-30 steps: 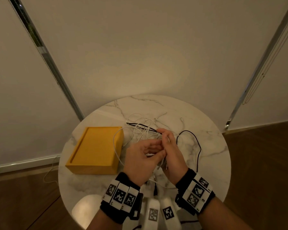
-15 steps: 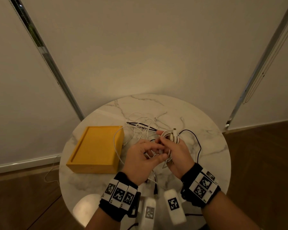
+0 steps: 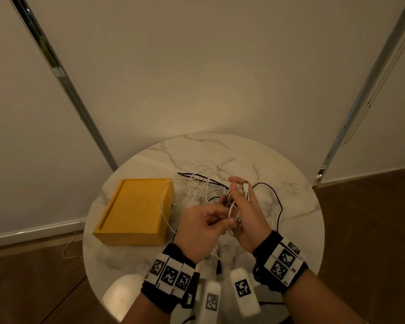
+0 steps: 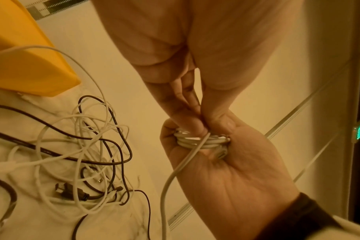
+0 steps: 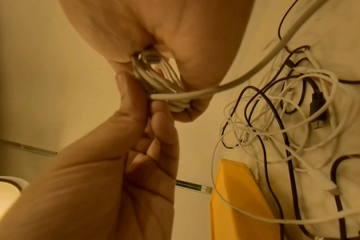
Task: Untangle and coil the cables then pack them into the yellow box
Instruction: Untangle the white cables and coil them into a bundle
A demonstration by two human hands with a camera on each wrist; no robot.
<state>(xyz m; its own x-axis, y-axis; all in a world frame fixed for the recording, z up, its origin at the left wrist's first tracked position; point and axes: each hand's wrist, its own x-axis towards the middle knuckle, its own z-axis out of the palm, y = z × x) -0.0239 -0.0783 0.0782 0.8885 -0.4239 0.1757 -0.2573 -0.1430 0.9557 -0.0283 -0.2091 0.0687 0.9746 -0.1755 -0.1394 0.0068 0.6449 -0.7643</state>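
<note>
Roughly a third in, by my guess — my right hand (image 3: 246, 213) grips a white cable coil (image 4: 197, 139), my left hand (image 3: 204, 228) pinches its loose tail for the next wrap. Remaining tangle (image 3: 204, 183) of white and black cables lies on the table (image 3: 290, 206) at 12 o'clock. Yellow box (image 3: 136, 211) at 9 o'clock — nothing packed yet.

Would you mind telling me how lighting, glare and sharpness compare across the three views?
Head view: dim and warm, a bright glare patch on the round marble table near its front edge, wall lines bowed by the wide lens. Left wrist view: strong yellow cast, the near left hand soft. Right wrist view: same cast, the coiled white cable blurred.
</note>
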